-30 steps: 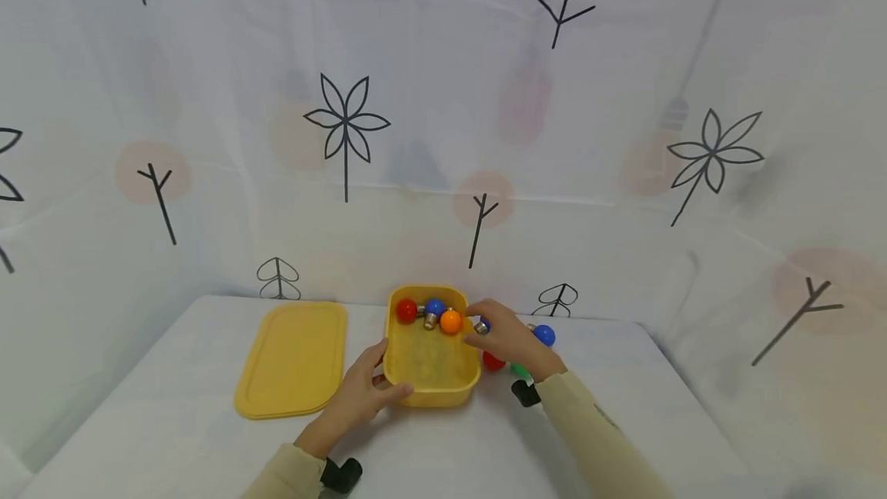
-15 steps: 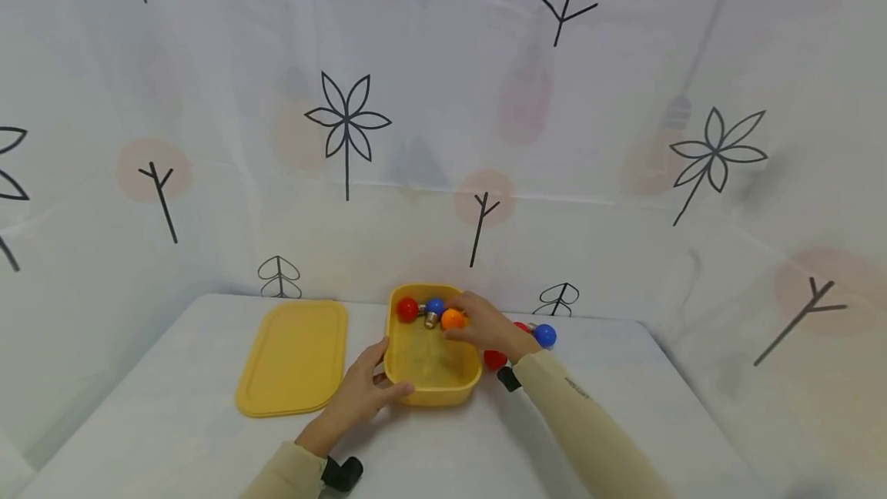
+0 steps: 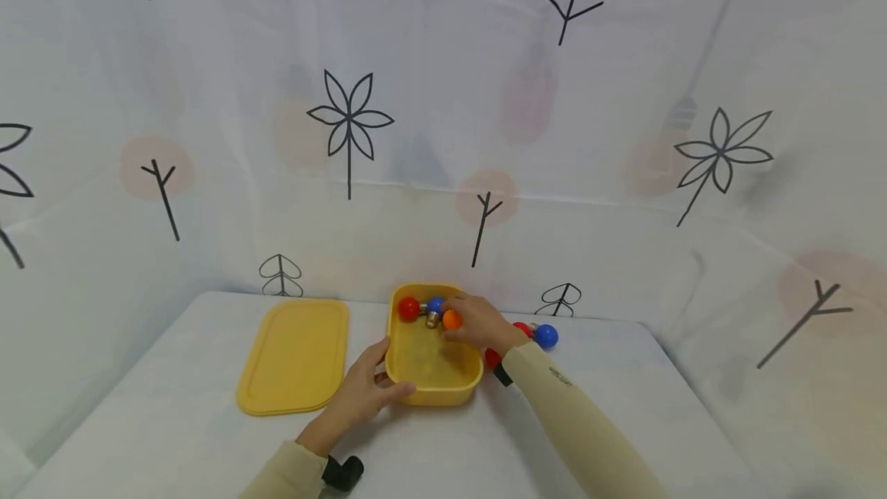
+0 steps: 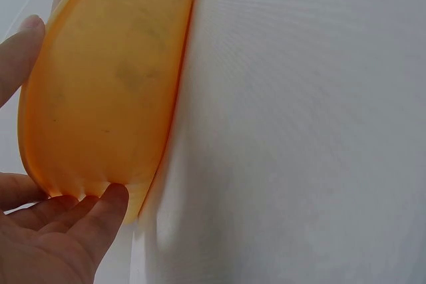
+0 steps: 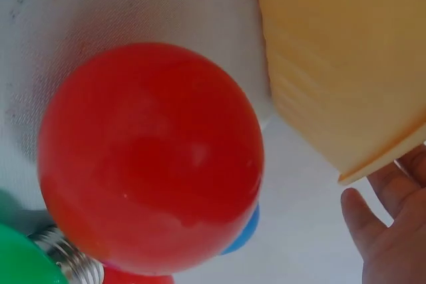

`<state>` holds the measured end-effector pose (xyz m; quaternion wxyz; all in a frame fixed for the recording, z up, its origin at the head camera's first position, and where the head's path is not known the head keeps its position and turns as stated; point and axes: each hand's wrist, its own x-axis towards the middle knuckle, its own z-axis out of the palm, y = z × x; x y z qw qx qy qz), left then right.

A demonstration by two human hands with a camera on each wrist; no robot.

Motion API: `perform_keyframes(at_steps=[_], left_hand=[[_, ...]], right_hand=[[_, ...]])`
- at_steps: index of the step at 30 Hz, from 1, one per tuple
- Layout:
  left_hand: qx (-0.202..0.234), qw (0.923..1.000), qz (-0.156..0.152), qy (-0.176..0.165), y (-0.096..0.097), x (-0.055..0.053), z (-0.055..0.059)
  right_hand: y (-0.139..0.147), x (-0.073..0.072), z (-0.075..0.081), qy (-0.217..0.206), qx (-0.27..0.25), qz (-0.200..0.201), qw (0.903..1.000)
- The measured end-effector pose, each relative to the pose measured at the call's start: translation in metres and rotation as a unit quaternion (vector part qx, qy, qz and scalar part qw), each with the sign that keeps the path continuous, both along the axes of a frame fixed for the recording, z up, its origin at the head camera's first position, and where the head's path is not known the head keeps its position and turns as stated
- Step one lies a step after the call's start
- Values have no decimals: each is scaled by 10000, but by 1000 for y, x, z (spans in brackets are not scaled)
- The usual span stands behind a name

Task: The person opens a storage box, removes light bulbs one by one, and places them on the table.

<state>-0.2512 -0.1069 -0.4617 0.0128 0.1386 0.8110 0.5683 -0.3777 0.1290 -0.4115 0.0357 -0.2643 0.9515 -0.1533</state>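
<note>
My left hand point(image 3: 360, 391) holds the near left corner of a yellow plastic box point(image 3: 434, 397), thumb at the front rim and fingertips against the wall in the left wrist view. Inside, toward the back, lie a red light bulb point(image 3: 409, 309), a blue light bulb point(image 3: 436, 306) and an orange light bulb point(image 3: 452, 319). Over the right rim reaches my right hand point(image 3: 478, 322), fingers bent down into the box beside the orange one. The blue bulb in its pinch is hidden behind the hand and box wall.
A yellow lid point(image 3: 294, 356) lies flat left of the box. Right of the box, a red bulb point(image 5: 153, 157), a green bulb point(image 5: 23, 254) and a blue bulb point(image 3: 546, 336) rest on the white table. A patterned cloth wall point(image 3: 416, 137) stands behind.
My right hand, pinching a blue bulb at the right rim a second ago, has moved left into the box over the orange bulb. My left hand keeps its place.
</note>
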Motion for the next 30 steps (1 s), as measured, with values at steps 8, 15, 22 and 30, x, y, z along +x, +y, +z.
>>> perform_keyframes(at_steps=[8, 15, 22, 30], left_hand=[[-155, 9999, 58, 31, 0, 0, 0], [-173, 9998, 47, 18, 0, -1, 1], [-148, 9999, 46, 7, -1, 0, 1], [-139, 9999, 32, 95, -1, 0, 0]], right_hand=[[-2, -5, -4, 409, 551, 105, 9976], [-7, 0, -4, 241, 455, 117, 9986], [-11, 9, -6, -150, 241, 179, 9994], [-16, 19, -9, -617, -179, 179, 9978]])
